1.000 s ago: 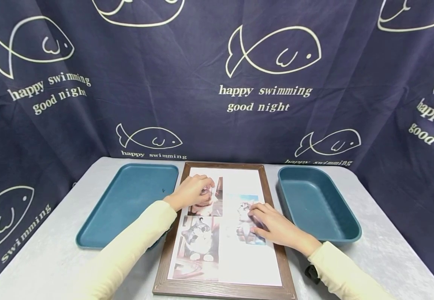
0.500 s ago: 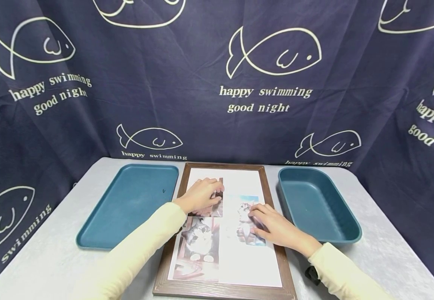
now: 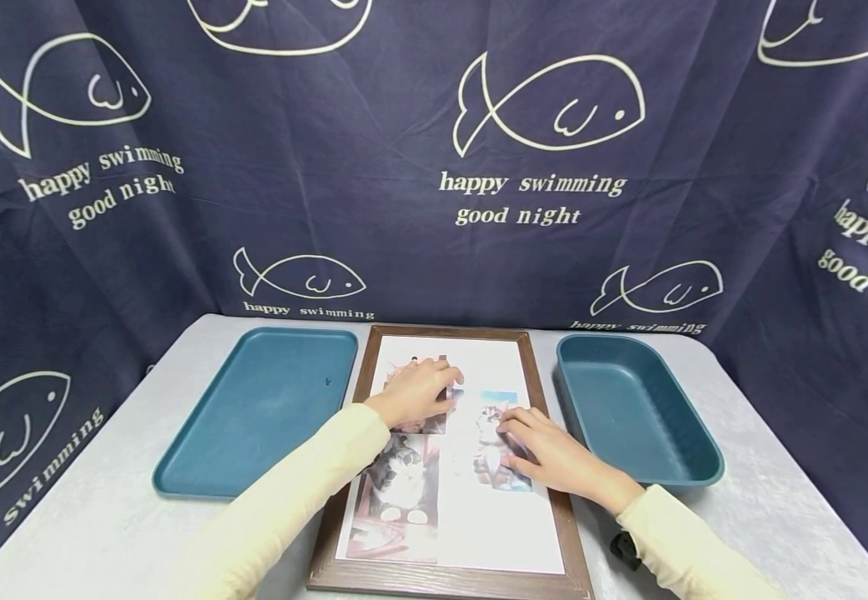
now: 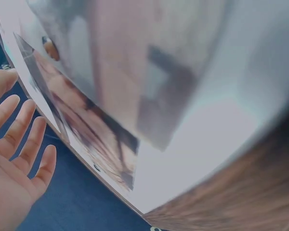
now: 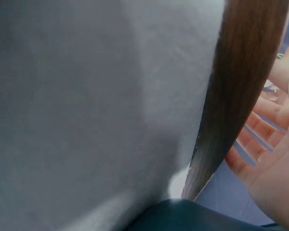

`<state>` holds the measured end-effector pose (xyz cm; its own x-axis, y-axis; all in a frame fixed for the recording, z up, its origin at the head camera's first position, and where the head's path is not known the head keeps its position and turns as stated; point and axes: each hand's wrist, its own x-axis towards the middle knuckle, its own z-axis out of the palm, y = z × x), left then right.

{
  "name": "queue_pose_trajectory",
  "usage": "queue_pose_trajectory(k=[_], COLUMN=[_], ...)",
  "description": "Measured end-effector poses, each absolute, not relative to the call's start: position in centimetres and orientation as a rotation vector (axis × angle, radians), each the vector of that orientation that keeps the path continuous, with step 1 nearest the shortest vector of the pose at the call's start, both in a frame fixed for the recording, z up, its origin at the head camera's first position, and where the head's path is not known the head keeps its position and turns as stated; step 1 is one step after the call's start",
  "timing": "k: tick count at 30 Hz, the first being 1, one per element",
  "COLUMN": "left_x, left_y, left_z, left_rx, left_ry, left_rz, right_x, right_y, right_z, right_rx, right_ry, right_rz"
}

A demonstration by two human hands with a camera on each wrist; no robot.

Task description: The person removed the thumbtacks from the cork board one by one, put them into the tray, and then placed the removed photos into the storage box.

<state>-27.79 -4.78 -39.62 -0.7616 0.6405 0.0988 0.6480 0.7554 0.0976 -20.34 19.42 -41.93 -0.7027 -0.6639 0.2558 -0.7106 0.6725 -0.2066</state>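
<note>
A brown wooden picture frame (image 3: 449,577) lies flat on the table with a white sheet (image 3: 501,533) inside it. On the sheet are several cat photos. My left hand (image 3: 419,393) is over the upper-left photo (image 3: 434,423), covering much of it, its fingertips near that photo's right edge. Below it lies a grey-and-white cat photo (image 3: 396,500). My right hand (image 3: 546,450) rests at the right-hand kitten photo (image 3: 488,467), its fingers over that photo's right side. In the left wrist view, my left fingers (image 4: 26,139) are loosely spread with nothing gripped.
A flat teal tray (image 3: 254,408) lies left of the frame. To the right stands a deep teal bin (image 3: 629,417). Behind the table hangs a navy curtain (image 3: 404,125) with fish drawings. A dark wrist device (image 3: 624,550) sits under the right sleeve.
My left hand has slid rightward across the upper-left photo, uncovering its left part and reaching toward the right-hand photo. My right hand has stayed in place.
</note>
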Motion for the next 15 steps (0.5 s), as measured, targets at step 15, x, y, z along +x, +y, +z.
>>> queue_pose_trajectory(k=[15], left_x=[-28.05], left_y=[-3.68], left_z=[-39.51], left_rx=[-1.008], left_ry=[-3.012], left_rz=[-0.178], right_x=[-20.43], right_y=[19.38], right_z=[-42.01], right_rx=[1.139], right_ry=[-2.698], right_rz=[0.427])
